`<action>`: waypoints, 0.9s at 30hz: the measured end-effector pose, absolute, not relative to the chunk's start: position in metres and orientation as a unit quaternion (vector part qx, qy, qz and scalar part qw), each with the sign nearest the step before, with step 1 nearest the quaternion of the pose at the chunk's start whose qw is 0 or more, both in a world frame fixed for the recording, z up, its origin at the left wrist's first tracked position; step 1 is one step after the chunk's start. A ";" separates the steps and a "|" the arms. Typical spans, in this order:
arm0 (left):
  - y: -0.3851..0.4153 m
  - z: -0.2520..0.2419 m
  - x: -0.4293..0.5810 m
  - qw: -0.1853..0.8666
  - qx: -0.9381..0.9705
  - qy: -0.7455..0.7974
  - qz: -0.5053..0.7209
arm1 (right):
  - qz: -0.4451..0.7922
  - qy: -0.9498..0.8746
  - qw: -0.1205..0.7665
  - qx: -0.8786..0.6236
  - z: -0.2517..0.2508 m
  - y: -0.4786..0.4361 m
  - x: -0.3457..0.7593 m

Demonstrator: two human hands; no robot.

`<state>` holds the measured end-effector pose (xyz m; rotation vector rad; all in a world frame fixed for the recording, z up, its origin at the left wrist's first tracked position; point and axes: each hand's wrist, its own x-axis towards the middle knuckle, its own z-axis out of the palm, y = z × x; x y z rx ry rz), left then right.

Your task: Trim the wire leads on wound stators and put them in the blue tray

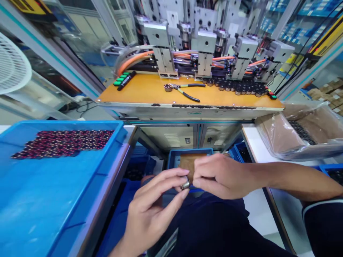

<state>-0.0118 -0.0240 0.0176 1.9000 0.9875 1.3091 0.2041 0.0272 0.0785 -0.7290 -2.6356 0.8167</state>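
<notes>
Left hand: the left hand (152, 205) is coming up from below, thumb and forefinger pinching the small metal part (185, 185), the other fingers hanging loose.
Right hand: the right hand (221, 176) is curling in from the other side, fingertips pressing on the same part, so both hands are gripping it together.
Where the part is: it's sitting between the two sets of fingertips, up in the air over the lap, just in front of the small blue bin (171, 156) with brown paper (187, 161) inside.
Slip risk: looking fiddly tbh. The part is tiny, shiny and mostly hidden by fingers, so I'm guessing one loose pinch is dropping it onto the lap or down the gap between the tables.
Why: only fingertips are holding it, and nothing is supporting it underneath.
Left side: a big blue tray (53, 200) is sitting close by, with a patch of dark reddish parts (64, 142) packed at its far end.
Ahead: the orange bench top (150, 93) is carrying pliers (187, 91), green-capped markers (123, 79) and a row of black round parts (238, 87) under the machine heads (205, 46).
Right side: a plastic bag (300, 132) of brown wrapping is slumping on the white table (252, 140).
In the way: the tray and the white table are boxing the hands in on both sides, and nothing is lying between the hands and the bin.
</notes>
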 end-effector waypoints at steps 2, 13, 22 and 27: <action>-0.025 0.016 -0.016 0.301 0.722 0.363 0.506 | 0.442 -0.853 0.077 -0.267 0.085 0.034 0.202; -0.018 0.016 -0.032 0.297 0.591 0.432 0.613 | -0.007 -0.857 0.114 -0.502 0.105 0.240 0.192; -0.024 0.011 -0.046 0.289 0.487 0.460 0.684 | -0.059 -0.863 0.003 -0.501 0.087 0.218 0.226; -0.024 0.010 -0.037 0.303 0.473 0.459 0.689 | -0.033 -0.867 0.108 -0.486 0.077 0.141 0.258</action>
